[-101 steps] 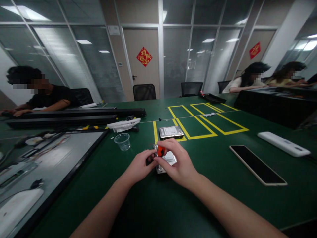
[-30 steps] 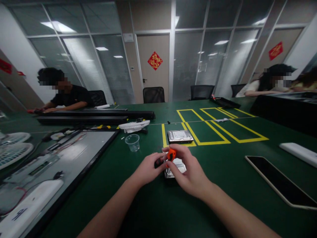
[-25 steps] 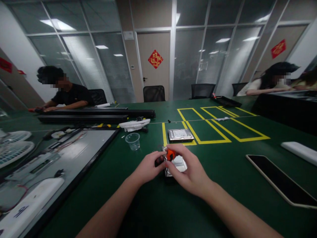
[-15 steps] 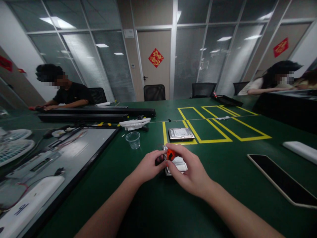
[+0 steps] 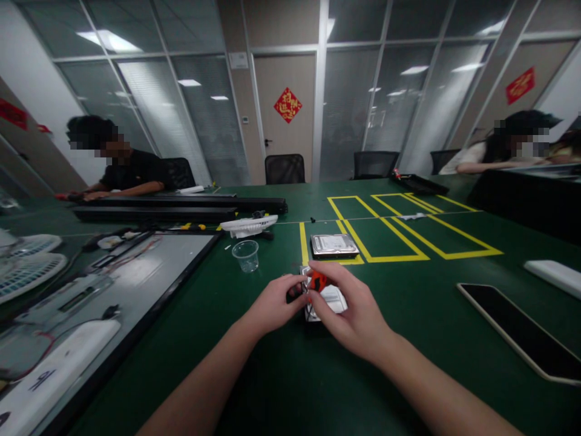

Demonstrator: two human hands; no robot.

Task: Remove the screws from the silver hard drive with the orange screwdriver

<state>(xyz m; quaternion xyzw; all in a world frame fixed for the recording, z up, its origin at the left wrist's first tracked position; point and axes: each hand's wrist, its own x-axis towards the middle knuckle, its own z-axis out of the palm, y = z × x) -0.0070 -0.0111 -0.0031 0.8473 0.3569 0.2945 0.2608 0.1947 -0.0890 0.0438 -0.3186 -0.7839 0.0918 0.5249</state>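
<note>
Near the middle of the table my right hand (image 5: pixel 351 306) is closed around the orange-and-black handle of a screwdriver (image 5: pixel 319 280). The fingertips of my left hand (image 5: pixel 278 306) pinch together right beside the screwdriver's end; a small dark thing shows between them, too hidden to name. Beneath both hands lies a hard drive (image 5: pixel 334 300) with a white label, partly covered by my fingers. A second hard drive (image 5: pixel 334 244) rests label up on the table just beyond.
A clear plastic cup (image 5: pixel 246 255) stands left of the hands, before a white fan-like part (image 5: pixel 249 226). A large panel (image 5: pixel 181 248) fills the left side. At right lie a phone (image 5: pixel 517 330) and a white bar (image 5: pixel 556 275). People sit at both far sides.
The orange handle has turned slightly in my right fingers. My left hand keeps its pinch, and the whole view has shifted a little.
</note>
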